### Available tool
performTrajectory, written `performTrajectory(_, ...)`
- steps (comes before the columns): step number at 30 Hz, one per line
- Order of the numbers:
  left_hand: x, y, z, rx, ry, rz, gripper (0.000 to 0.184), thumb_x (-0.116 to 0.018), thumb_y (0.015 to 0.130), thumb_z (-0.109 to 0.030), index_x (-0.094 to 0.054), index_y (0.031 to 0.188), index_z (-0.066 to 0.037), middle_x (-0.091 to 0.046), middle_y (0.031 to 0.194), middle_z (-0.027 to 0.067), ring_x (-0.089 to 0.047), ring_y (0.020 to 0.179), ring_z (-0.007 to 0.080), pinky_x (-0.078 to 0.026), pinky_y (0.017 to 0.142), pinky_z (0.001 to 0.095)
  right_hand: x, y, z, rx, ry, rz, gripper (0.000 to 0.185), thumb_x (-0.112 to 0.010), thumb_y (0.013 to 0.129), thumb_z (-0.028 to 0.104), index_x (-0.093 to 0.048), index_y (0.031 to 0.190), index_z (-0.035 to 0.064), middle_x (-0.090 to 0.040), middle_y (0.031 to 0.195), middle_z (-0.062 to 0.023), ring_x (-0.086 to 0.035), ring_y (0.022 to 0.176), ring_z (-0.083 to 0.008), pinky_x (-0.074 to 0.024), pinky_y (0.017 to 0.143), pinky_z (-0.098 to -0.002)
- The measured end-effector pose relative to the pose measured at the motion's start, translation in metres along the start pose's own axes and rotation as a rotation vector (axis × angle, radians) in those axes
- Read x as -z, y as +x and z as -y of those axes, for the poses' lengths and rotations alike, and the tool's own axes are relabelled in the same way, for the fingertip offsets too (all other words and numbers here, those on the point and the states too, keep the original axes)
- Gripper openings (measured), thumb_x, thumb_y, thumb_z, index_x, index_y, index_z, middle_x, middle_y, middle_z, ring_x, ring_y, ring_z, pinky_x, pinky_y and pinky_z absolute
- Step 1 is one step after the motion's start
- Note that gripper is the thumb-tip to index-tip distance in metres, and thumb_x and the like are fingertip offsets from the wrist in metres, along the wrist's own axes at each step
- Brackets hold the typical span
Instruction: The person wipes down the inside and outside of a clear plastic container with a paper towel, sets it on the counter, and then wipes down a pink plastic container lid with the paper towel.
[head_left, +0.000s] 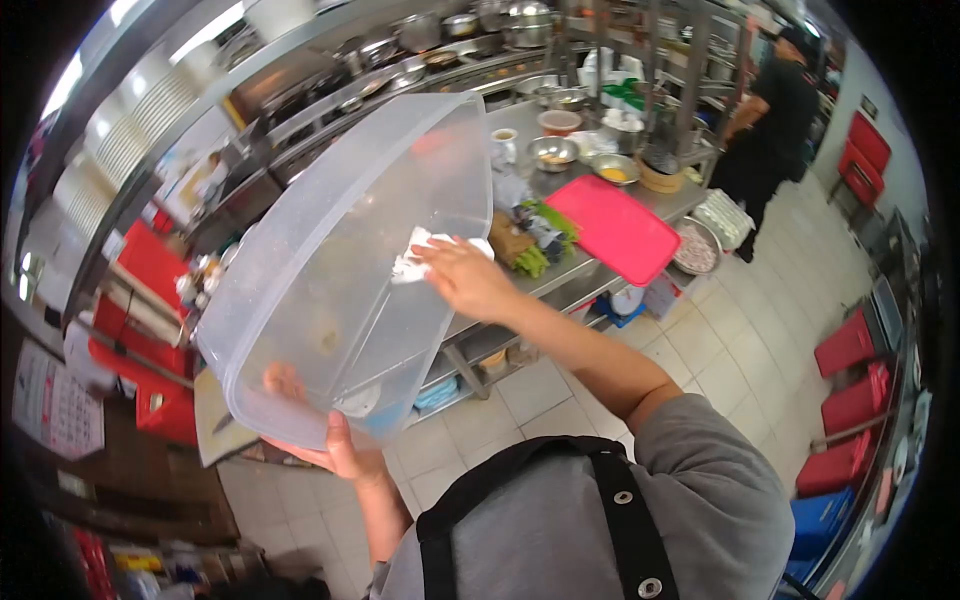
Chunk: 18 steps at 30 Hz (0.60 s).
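A large clear plastic storage bin (290, 240) is held tilted in front of me, its open side turned toward me. My left hand (335, 445) grips the bin's lower end, with the thumb on the near side and the fingers seen blurred through the plastic. Inside the bin, my right hand (468, 283) presses a crumpled white cloth or paper towel (418, 255) against the wall. Its fingers lie over the white piece, partly hiding it.
A steel counter (490, 312) carries a pink-red tray lid (620, 232), leafy greens (550, 240) and metal bowls (552, 152). A person in dark clothes (770, 110) stands at the back right. Red chairs (858, 385) line the right wall; a stove with pans (400, 75) is behind.
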<state>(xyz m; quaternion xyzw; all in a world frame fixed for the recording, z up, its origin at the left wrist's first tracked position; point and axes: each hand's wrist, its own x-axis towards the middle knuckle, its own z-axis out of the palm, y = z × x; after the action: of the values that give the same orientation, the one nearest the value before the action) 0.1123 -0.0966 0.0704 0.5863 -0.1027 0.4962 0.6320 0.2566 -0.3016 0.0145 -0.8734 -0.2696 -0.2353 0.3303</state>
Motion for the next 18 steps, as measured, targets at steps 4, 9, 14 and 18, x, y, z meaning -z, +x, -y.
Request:
performTrajectory(4,-0.043,-0.02,0.027,-0.019,-0.086,0.077,0.086,-0.064,0.075,-0.019,-0.021,0.147,-0.001,-0.036,0.146,0.0266,-0.039,0.131,0.0415,-0.027,0.111,0.0549,0.013,-0.056,0.061,0.156,0.069,0.05,0.038,-0.043,0.101,0.025,-0.056,0.132,0.0071,-0.055,0.137,-0.0173,-0.045,0.133,-0.0339,-0.0331,0.111,-0.0461)
performTrajectory(9,-0.095,-0.05,0.027,0.263,-0.233,0.183,0.082,-0.066,0.078,-0.019,-0.022,0.146,-0.004,-0.037,0.144,0.0232,-0.039,0.132,0.0382,-0.03,0.11,0.0505,0.067,-0.082,0.08,-0.29,0.561,0.428,0.041,-0.044,0.103,0.032,-0.056,0.128,0.0013,-0.062,0.123,-0.0136,-0.058,0.113,-0.0252,-0.0429,0.098,-0.0332)
performTrajectory(14,-0.143,-0.108,0.012,0.493,-0.338,0.302,0.081,-0.065,0.082,-0.029,-0.023,0.148,-0.008,-0.038,0.141,0.0196,-0.04,0.131,0.0316,-0.036,0.106,0.0436,0.112,-0.087,0.073,-0.43,1.48,-0.176,0.047,-0.041,0.106,0.036,-0.048,0.135,0.0001,-0.057,0.121,-0.0039,-0.052,0.106,-0.0095,-0.0447,0.087,-0.0266)
performTrajectory(18,-0.15,-0.146,0.021,0.581,-0.379,0.574,0.082,-0.065,0.083,-0.037,-0.023,0.148,-0.008,-0.037,0.143,0.0157,-0.039,0.132,0.0269,-0.033,0.108,0.0411,0.116,-0.116,0.043,-0.44,1.094,-0.164,0.043,-0.039,0.105,0.028,-0.044,0.139,0.0023,-0.058,0.12,-0.0061,-0.053,0.104,-0.0129,-0.0457,0.087,-0.0313)
